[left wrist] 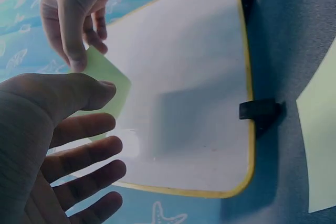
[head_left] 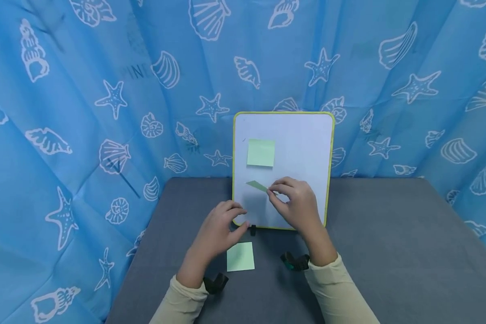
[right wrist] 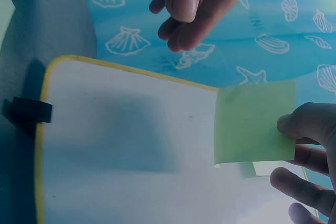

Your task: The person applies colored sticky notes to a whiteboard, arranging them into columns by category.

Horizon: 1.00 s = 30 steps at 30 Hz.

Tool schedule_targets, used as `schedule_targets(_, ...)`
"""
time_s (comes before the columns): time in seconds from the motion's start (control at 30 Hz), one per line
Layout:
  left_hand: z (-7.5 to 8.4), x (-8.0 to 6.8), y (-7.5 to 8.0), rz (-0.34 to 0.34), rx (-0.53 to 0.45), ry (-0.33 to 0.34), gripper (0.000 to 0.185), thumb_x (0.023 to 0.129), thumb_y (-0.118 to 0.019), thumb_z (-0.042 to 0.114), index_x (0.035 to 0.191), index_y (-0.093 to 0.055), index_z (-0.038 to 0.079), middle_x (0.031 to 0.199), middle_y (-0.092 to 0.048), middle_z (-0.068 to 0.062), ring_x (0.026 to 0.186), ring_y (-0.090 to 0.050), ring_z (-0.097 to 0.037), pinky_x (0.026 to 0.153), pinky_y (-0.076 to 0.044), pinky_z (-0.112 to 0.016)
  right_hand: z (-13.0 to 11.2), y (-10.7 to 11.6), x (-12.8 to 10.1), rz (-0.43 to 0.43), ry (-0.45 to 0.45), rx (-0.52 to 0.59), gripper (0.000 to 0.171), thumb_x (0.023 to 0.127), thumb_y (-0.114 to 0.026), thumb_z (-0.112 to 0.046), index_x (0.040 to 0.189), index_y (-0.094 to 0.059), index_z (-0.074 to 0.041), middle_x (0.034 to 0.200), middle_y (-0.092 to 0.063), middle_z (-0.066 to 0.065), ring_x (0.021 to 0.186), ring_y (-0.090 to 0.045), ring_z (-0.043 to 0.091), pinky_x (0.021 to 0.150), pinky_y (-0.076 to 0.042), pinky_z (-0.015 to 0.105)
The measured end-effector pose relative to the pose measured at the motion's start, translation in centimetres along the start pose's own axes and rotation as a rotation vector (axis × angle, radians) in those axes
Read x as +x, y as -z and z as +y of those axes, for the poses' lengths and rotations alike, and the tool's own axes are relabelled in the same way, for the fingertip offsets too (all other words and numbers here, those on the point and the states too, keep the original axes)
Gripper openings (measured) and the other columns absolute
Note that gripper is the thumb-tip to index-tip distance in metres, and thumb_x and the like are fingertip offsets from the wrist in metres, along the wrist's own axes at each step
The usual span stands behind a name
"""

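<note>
My right hand [head_left: 299,204] pinches a pale green sticky note [right wrist: 252,121] at one edge between thumb and fingers. Seen nearly edge-on in the head view, that note is in front of a white board [head_left: 299,148] with a yellow rim. Higher on the board, toward its left side, a second green sticky note [head_left: 261,153] is stuck flat. My left hand [head_left: 214,231] hovers by the board's lower left corner, thumb and fingers spread apart and holding nothing. Below it on the table lies another green sticky note [head_left: 240,258].
The board stands upright on a grey cloth-covered table [head_left: 389,252], with small black feet [left wrist: 257,109] at its lower edge. Behind hangs a blue curtain [head_left: 210,81] printed with white shells and starfish. Black bands [head_left: 215,284] circle both wrists.
</note>
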<state>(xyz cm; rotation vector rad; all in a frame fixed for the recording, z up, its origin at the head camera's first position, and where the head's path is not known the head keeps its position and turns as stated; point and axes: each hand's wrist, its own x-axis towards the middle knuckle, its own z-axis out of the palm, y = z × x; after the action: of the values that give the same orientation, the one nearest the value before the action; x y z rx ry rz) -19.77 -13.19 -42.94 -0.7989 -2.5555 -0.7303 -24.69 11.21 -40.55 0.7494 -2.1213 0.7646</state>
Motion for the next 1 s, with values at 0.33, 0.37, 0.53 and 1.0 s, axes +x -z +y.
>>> schedule_targets(0.33,0.0,2.1,0.3,0.076,-0.083,0.048,0.040,0.098,-0.079,0.024,0.133,-0.071,0.006,0.125,-0.069,-0.007,0.114,-0.066,-0.025,0.096,-0.060,-0.044,0.9,0.5,1.2,0.041,0.015,-0.067,0.007,0.085,-0.086,-0.005,0.091,-0.084,-0.005,0.092,-0.079,0.009,0.079,-0.073,0.030,0.070,-0.056,0.048)
schedule_targets(0.37,0.0,2.3,0.3,0.086,-0.094,0.052,0.042,0.098,-0.079,0.024,0.135,-0.070,0.006,0.126,-0.069,-0.009,0.115,-0.066,-0.026,0.097,-0.059,-0.045,1.0,0.5,1.2,0.046,0.024,-0.073,0.007,0.085,-0.086,-0.005,0.091,-0.084,-0.004,0.092,-0.079,0.009,0.078,-0.073,0.030,0.070,-0.056,0.049)
schedule_targets(0.53,0.2,3.1,0.4,0.131,-0.149,0.069,0.050,0.099,-0.077,0.026,0.143,-0.064,0.006,0.133,-0.066,-0.014,0.122,-0.066,-0.030,0.102,-0.058,-0.049,1.3,0.2,1.4,0.046,0.048,-0.101,0.005,0.086,-0.086,-0.007,0.089,-0.084,-0.003,0.093,-0.079,0.010,0.076,-0.072,0.029,0.069,-0.056,0.049)
schedule_targets(1.0,0.0,5.0,-0.2,0.166,-0.289,0.175,0.053,0.111,-0.054,0.045,0.149,-0.061,0.008,0.149,-0.055,-0.008,0.137,-0.057,-0.027,0.111,-0.051,-0.055,1.4,-1.3,1.2,-0.051,0.031,-0.130,0.009,0.085,-0.089,-0.012,0.089,-0.085,-0.006,0.095,-0.079,0.009,0.082,-0.073,0.028,0.076,-0.058,0.050)
